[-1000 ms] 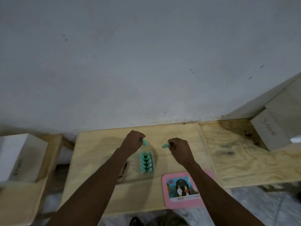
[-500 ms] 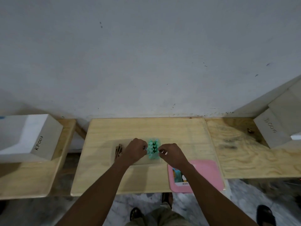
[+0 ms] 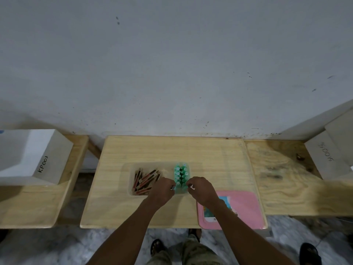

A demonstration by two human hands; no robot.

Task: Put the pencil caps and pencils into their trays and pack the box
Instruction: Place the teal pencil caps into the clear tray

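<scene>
Pencil caps (image 3: 181, 175) sit mid-desk in their tray; pencils (image 3: 146, 180) at 9 o'clock. Our left hand (image 3: 162, 191) and right hand (image 3: 201, 190) pinch small bits at its near end; fingers narrow. Risk: nudging tray, toppling caps.

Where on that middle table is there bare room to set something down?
Bare wood lies behind the clear tray up to the wall, and along the front-left edge. It is crowded where both hands meet at the green caps, beside the pink box.
</scene>
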